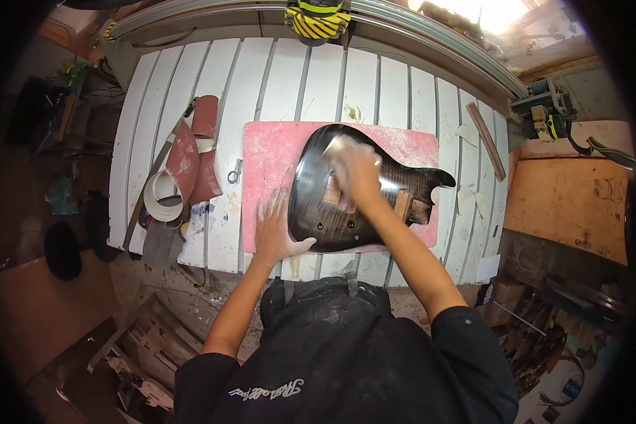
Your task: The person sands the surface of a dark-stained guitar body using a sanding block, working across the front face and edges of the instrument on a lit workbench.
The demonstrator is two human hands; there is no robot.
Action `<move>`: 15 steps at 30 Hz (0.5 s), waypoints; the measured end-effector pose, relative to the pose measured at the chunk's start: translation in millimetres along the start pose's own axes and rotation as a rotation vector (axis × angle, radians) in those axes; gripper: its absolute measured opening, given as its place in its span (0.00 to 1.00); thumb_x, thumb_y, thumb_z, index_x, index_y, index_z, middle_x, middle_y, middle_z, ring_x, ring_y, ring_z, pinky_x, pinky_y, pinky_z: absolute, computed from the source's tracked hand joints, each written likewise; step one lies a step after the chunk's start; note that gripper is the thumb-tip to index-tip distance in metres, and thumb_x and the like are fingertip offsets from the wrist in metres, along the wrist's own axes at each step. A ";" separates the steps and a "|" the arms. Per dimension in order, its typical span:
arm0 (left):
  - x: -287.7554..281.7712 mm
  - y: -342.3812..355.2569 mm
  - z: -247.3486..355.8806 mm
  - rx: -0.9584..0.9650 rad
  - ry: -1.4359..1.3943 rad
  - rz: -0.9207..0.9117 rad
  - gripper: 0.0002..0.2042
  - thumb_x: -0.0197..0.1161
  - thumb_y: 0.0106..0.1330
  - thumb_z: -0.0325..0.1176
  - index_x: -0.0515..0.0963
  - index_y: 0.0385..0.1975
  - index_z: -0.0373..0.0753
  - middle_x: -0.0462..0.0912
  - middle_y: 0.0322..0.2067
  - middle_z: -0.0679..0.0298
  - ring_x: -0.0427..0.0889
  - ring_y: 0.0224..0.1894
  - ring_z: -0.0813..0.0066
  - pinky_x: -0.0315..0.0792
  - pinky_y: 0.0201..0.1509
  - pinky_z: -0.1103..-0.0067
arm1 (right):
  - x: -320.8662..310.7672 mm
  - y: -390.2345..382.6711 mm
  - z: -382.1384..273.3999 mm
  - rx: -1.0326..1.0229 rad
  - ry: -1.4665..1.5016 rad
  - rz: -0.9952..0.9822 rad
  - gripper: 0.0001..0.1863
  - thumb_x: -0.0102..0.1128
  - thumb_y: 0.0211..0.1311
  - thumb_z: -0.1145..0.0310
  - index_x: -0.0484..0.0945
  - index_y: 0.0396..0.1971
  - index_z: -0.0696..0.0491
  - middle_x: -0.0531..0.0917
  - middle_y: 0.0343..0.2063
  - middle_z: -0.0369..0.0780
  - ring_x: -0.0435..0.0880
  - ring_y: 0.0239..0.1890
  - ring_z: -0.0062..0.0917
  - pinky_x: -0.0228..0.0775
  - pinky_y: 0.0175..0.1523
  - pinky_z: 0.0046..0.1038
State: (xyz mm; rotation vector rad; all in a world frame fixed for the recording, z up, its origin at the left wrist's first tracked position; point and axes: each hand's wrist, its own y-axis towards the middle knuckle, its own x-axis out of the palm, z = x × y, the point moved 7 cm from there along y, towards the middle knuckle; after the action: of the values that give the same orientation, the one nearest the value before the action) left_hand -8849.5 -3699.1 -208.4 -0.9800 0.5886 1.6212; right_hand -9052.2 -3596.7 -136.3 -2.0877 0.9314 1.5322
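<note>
A dark, glossy electric guitar body (309,201) lies flat on a dusty pink mat (268,152), its neck end and horn pointing right. Brownish wood grain shows around its cut-out cavities and small round holes. My left hand (274,230) is open at the body's lower left edge, fingers spread over the mat and thumb along the rim. My right hand (355,171) presses on the upper left of the body's top face. Its whitish fingers are bent and blurred, closed over something pale that I cannot make out.
The mat rests on a white slatted table (254,85). Reddish sandpaper rolls (205,116) and curled sheets lie at left, near a small metal ring-shaped item (234,172). A long brown strip (486,141) lies at right. A yellow-and-black striped device (318,22) sits on the far rail.
</note>
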 end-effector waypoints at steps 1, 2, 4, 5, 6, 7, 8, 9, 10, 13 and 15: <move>1.6 7.3 8.8 0.031 -0.008 -0.012 0.67 0.77 0.42 0.65 0.52 0.78 0.29 0.57 0.78 0.45 0.52 0.81 0.49 0.39 0.83 0.49 | 9.5 7.9 45.4 0.013 0.148 0.225 0.12 0.61 0.69 0.62 0.89 0.47 0.41 0.83 0.58 0.43 0.80 0.54 0.45 0.71 0.58 0.47; 2.2 8.9 9.7 0.034 -0.007 -0.013 0.67 0.77 0.42 0.65 0.52 0.78 0.29 0.57 0.78 0.45 0.52 0.81 0.49 0.39 0.83 0.49 | 12.8 13.4 63.2 0.068 0.088 0.298 0.11 0.62 0.68 0.63 0.89 0.46 0.43 0.83 0.57 0.43 0.80 0.54 0.45 0.71 0.58 0.49; 4.3 7.0 5.5 0.009 -0.015 -0.039 0.67 0.77 0.42 0.65 0.53 0.79 0.29 0.57 0.78 0.45 0.52 0.82 0.49 0.39 0.83 0.49 | 10.2 11.9 47.8 0.054 0.184 0.247 0.12 0.62 0.67 0.63 0.89 0.46 0.43 0.83 0.56 0.44 0.80 0.54 0.45 0.71 0.58 0.50; 2.6 4.2 0.6 -0.008 -0.015 -0.028 0.67 0.77 0.42 0.65 0.53 0.79 0.29 0.57 0.78 0.45 0.52 0.82 0.49 0.39 0.83 0.49 | 7.2 8.7 16.7 0.068 0.065 0.042 0.12 0.63 0.66 0.64 0.89 0.46 0.43 0.83 0.56 0.44 0.80 0.55 0.45 0.70 0.59 0.50; 2.2 1.7 -2.1 -0.020 -0.006 -0.029 0.66 0.77 0.42 0.65 0.53 0.78 0.29 0.57 0.78 0.45 0.52 0.82 0.49 0.39 0.83 0.49 | 6.2 -6.1 -14.3 0.081 -0.061 -0.161 0.12 0.64 0.66 0.65 0.88 0.46 0.42 0.83 0.56 0.44 0.80 0.56 0.45 0.69 0.59 0.51; 4.0 2.9 0.6 -0.014 -0.003 -0.038 0.66 0.77 0.42 0.65 0.54 0.78 0.30 0.58 0.78 0.45 0.52 0.82 0.49 0.39 0.83 0.49 | 15.4 -30.9 -33.0 -0.045 -0.041 -0.184 0.12 0.63 0.66 0.64 0.88 0.46 0.43 0.83 0.57 0.44 0.80 0.56 0.45 0.69 0.59 0.51; 5.4 2.5 0.0 -0.017 -0.007 -0.037 0.66 0.77 0.42 0.65 0.54 0.78 0.30 0.58 0.78 0.45 0.52 0.82 0.49 0.39 0.83 0.49 | 29.3 -58.1 -47.8 -0.175 -0.015 -0.211 0.11 0.63 0.66 0.64 0.88 0.46 0.43 0.82 0.57 0.44 0.80 0.56 0.45 0.69 0.59 0.51; 7.3 1.6 -2.0 -0.010 -0.009 -0.039 0.66 0.77 0.42 0.65 0.54 0.78 0.30 0.58 0.78 0.45 0.52 0.82 0.50 0.38 0.83 0.49 | 28.9 -83.5 -60.3 -0.277 0.102 -0.116 0.11 0.63 0.67 0.63 0.88 0.46 0.43 0.82 0.58 0.44 0.80 0.56 0.44 0.69 0.59 0.51; 7.1 2.8 -1.4 0.003 -0.009 -0.043 0.65 0.77 0.42 0.65 0.55 0.78 0.30 0.59 0.77 0.45 0.52 0.82 0.50 0.38 0.83 0.49 | 18.9 -97.0 -71.9 -0.374 0.219 -0.016 0.11 0.62 0.68 0.62 0.88 0.46 0.42 0.82 0.58 0.44 0.80 0.56 0.44 0.69 0.59 0.51; 3.5 1.3 -0.7 0.012 -0.016 -0.032 0.65 0.76 0.42 0.66 0.56 0.77 0.30 0.59 0.77 0.44 0.52 0.82 0.50 0.38 0.84 0.49 | 26.7 -70.8 -54.7 -0.311 0.134 -0.136 0.11 0.62 0.68 0.61 0.88 0.47 0.41 0.81 0.62 0.44 0.79 0.57 0.43 0.69 0.61 0.49; 1.2 0.2 -1.9 -0.001 -0.017 -0.014 0.65 0.77 0.42 0.66 0.56 0.77 0.30 0.59 0.77 0.44 0.52 0.81 0.50 0.38 0.84 0.49 | 20.9 -24.8 -35.2 -0.194 0.072 -0.130 0.11 0.62 0.69 0.61 0.88 0.47 0.42 0.81 0.60 0.43 0.79 0.55 0.45 0.70 0.60 0.49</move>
State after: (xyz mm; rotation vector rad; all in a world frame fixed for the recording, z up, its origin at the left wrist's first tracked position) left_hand -8849.2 -3700.0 -210.4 -0.9683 0.5687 1.6161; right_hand -9006.8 -3608.0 -146.3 -2.3023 0.6789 1.5431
